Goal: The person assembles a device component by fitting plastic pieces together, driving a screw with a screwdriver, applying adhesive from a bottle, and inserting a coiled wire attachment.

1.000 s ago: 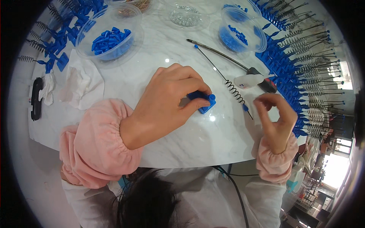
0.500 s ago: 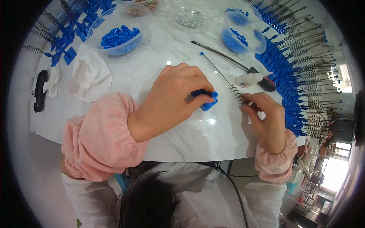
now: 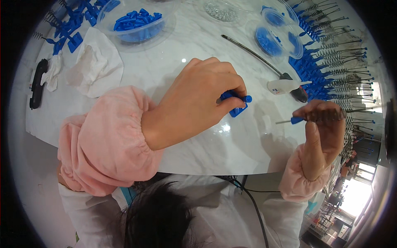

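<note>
Over the middle of the white table, my left hand is closed around a small blue plastic part. A round blue end pokes out beside the thumb, and the rest is hidden by the fingers. My right hand is raised near the table's right side, its fingers closed on a dark coil spring that is smeared by motion. From the spring's left end sticks a blue cone-shaped sleeve with a thin metal tip pointing toward my left hand. A gap separates the two hands.
A screwdriver and a white squeeze bottle lie beyond my hands. Blue parts with springs crowd the right edge. At the back stand a tub of blue sleeves and tubs of small pieces. Crumpled tissue and a black tool lie left.
My right hand has lifted and moved right, turning the spring so its blue sleeve and metal tip point left; the long wire end no longer lies over the table. My left hand keeps its grip.
</note>
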Motion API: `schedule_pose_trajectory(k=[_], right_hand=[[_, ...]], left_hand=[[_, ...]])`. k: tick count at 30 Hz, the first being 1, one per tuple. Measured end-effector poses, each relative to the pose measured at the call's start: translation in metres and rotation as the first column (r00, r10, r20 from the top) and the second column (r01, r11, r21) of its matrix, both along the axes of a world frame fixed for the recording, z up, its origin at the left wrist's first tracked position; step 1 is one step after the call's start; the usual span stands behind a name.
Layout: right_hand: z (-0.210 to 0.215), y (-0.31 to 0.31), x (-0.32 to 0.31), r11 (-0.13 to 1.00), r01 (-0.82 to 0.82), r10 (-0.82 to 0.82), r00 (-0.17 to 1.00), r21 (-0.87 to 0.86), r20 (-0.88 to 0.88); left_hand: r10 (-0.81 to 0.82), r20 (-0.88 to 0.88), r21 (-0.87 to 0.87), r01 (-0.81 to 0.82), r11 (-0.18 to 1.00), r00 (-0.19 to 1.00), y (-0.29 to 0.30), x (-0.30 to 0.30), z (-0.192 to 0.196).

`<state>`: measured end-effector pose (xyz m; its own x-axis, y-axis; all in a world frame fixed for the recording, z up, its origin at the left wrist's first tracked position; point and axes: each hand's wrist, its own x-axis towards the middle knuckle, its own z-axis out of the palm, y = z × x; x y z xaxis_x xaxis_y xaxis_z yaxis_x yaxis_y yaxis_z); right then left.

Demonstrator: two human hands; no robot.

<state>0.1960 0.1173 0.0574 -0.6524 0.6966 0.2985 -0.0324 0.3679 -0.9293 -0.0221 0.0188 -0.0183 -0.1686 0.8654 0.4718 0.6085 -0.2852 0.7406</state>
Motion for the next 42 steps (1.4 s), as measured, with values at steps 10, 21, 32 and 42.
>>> schedule_pose_trajectory(k=[10, 21, 32, 42], right_hand=[[-0.015, 0.021, -0.043, 0.86, -0.312, 0.347, 0.938, 0.403, -0.015], [-0.017, 0.01, -0.043, 0.914, -0.191, 0.208, 0.978, 0.358, -0.01], [-0.011, -0.004, -0.047, 0.937, -0.067, 0.07, 0.998, 0.342, 0.003], [-0.027, 0.018, -0.044, 0.876, -0.164, 0.195, 0.98, 0.454, -0.024]], left_hand=[[0.027, 0.021, -0.044, -0.026, 0.999, 0.999, -0.001, -0.001, 0.002], [-0.002, -0.015, -0.028, 0.001, 1.0, 1.0, 0.001, -0.006, 0.003], [-0.037, -0.039, -0.01, 0.037, 0.999, 0.999, 0.0, -0.006, 0.003], [-0.035, -0.024, -0.01, 0.035, 0.999, 0.999, -0.002, -0.011, -0.003]])
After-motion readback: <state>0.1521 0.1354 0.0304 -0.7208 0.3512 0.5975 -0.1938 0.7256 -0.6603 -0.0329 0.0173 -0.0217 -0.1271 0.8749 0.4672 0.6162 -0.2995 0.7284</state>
